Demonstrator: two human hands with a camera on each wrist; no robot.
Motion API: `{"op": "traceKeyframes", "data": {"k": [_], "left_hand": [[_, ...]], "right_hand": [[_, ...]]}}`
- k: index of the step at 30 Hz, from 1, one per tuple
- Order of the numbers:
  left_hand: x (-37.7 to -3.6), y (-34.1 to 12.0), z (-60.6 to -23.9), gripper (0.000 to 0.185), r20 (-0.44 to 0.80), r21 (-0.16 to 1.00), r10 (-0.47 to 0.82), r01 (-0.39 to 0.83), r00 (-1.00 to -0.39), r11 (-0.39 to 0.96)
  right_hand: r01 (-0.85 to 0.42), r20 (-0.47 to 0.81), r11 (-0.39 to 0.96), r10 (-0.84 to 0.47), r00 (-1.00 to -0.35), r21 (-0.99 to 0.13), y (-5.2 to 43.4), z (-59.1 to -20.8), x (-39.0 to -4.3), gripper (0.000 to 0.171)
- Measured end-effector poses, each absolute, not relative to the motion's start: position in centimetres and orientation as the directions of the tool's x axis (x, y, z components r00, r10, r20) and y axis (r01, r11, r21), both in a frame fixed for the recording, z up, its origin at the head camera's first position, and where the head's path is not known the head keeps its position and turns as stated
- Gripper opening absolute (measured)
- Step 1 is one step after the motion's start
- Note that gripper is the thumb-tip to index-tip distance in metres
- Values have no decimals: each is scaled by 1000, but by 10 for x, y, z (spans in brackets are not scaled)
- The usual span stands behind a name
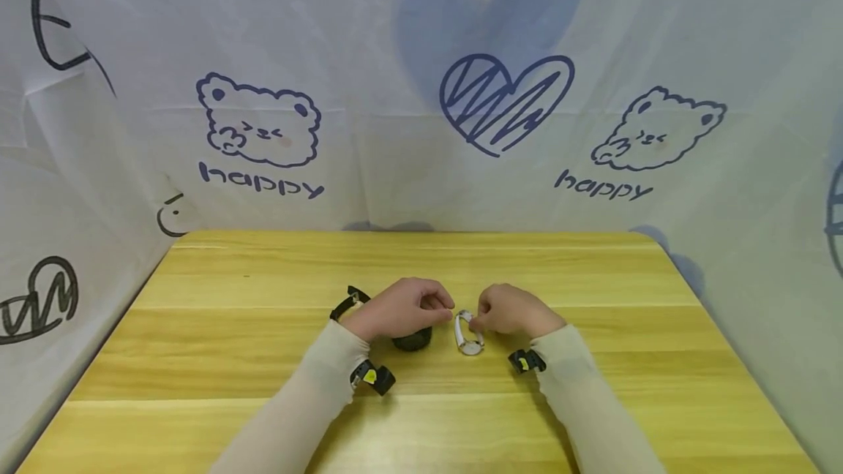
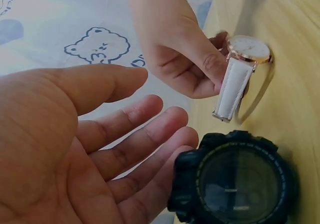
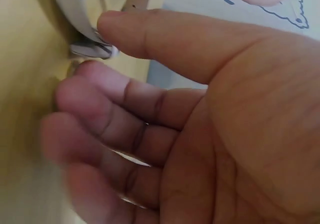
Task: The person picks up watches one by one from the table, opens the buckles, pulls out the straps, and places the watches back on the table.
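White watch (image 2: 239, 74), face plain only from left wrist, pinched by right hand (image 2: 172, 39).

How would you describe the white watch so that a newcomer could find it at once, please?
On the wooden table, look between the two hands near the front edge. The white watch stands on edge, pinched by the right hand; its white strap and pale, rose-rimmed face distinguish it from the chunky black watch beside it.

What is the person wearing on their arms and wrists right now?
Both arms wear thin, pale beige sleeves down to the wrist. Each wrist carries a small black device with a yellow mark, the left wrist unit and the right wrist unit. The fingers are bare, without rings.
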State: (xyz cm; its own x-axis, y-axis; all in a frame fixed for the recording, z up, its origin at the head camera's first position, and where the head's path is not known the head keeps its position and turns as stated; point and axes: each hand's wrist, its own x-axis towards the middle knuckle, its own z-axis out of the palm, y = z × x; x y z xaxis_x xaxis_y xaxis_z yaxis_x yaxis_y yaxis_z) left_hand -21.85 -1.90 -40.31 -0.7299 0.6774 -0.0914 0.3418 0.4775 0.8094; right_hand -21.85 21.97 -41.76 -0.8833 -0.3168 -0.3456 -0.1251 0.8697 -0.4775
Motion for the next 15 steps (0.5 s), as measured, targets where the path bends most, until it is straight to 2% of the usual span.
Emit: {"op": "traceKeyframes", "data": {"k": [4,7,12,15], "left_hand": [[-219,-20,-403,22,-87,820,673,331,-735,467],[-221,-24,-399,22,-46,818,639,339,-768,466],[-219,-30,-379,31,130,814,529,394,-839,426],[-215,-33,-363,41,231,788,475,450,-849,421]], "right_hand": [[-162,-322,852,-355,-877,-498,219,-422,-221,33],[-209,-248,840,-371,-895,-501,219,-419,-223,27],[-286,-19,820,-339,-941,-495,211,-396,-220,17],[-368,175,799,-324,-930,-476,199,-375,-212,13]]}}
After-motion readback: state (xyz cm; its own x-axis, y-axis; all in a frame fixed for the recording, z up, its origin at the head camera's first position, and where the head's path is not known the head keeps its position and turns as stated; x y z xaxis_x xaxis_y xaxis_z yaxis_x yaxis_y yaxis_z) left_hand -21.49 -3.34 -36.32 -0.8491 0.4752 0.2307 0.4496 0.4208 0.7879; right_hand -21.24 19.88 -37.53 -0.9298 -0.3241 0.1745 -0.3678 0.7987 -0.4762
